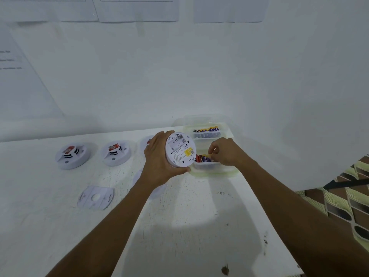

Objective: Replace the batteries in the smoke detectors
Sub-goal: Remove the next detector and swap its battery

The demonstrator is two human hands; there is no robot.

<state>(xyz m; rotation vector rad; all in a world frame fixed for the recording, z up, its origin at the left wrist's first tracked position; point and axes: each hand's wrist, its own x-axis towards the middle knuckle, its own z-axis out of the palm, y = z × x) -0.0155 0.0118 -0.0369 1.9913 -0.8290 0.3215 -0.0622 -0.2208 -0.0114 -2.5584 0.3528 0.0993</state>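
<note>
Gripping an opened smoke detector [180, 149] in the left hand [157, 158], pinching a battery [207, 156] in the centre tub [211, 170] with the right hand [223, 151]. Likely early: two detectors [72, 154] at left seemingly untouched.

Batteries [203, 158] in tray [211, 170], detectors [72, 155] left.

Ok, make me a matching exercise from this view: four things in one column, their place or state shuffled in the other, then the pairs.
1. smoke detector with yellow sticker
2. mounting plate
3. far battery container
4. right hand

A. flat on the table, front left
B. behind the near battery container, untouched
C. gripped by the left hand, underside to the camera
D. fingertips among the batteries in the near battery container

Pairs: 1-C, 2-A, 3-B, 4-D.
</note>
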